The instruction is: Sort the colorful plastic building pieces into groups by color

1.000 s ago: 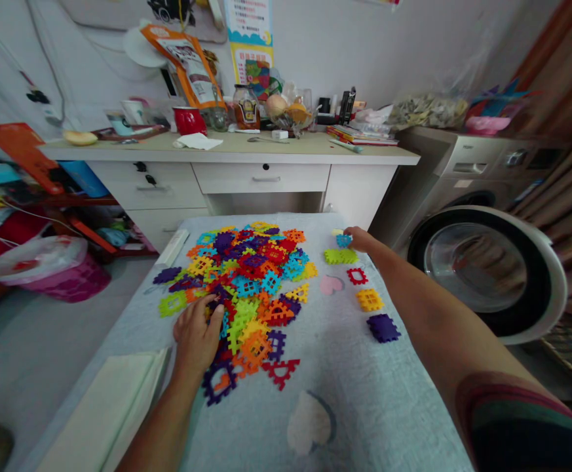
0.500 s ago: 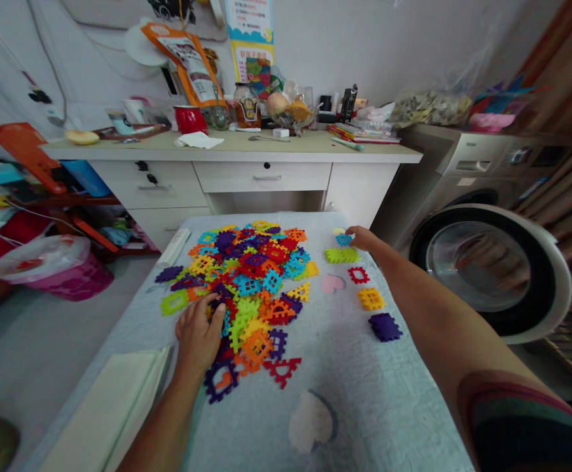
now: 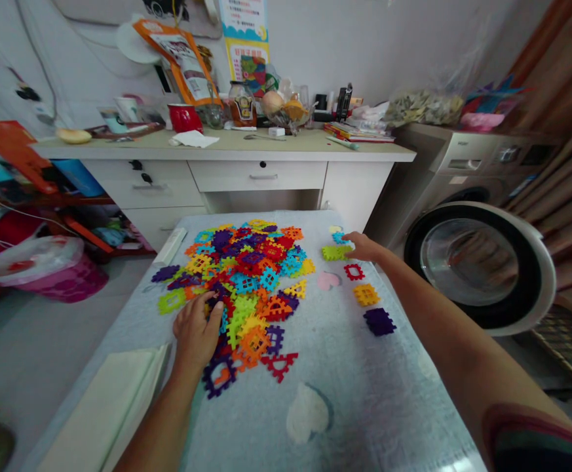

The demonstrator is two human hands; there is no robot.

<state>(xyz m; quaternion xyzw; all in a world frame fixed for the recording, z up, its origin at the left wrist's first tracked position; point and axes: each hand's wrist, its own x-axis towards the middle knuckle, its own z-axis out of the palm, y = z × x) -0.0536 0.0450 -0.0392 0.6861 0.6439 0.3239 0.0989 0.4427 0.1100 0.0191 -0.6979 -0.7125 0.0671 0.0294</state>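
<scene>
A heap of colourful plastic interlocking tiles (image 3: 246, 282) with notched edges lies on the cloth-covered table. At the heap's near left side rests my left hand (image 3: 196, 328), open, thumb apart from the loosely curled fingers, touching the tiles. My right hand (image 3: 363, 248) reaches to the far right, fingertips at light green tiles (image 3: 333, 253) and just below a blue tile (image 3: 339, 237). Its fingers look apart, with nothing visible between them. Nearer along this side lie a red tile frame (image 3: 354, 272), yellow tiles (image 3: 366, 295) and a purple stack (image 3: 379, 322).
A white box-like strip (image 3: 170, 246) lies at the table's far left, and pale folded material (image 3: 103, 400) at the near left. Behind stands a white desk (image 3: 266, 154) with jars and a red mug (image 3: 184, 118). A washing machine's open door (image 3: 479, 269) is at right.
My right hand has drawn slightly nearer, from the blue tile to the light green tiles. My left hand keeps its place at the heap. The whole view has shifted a little.
</scene>
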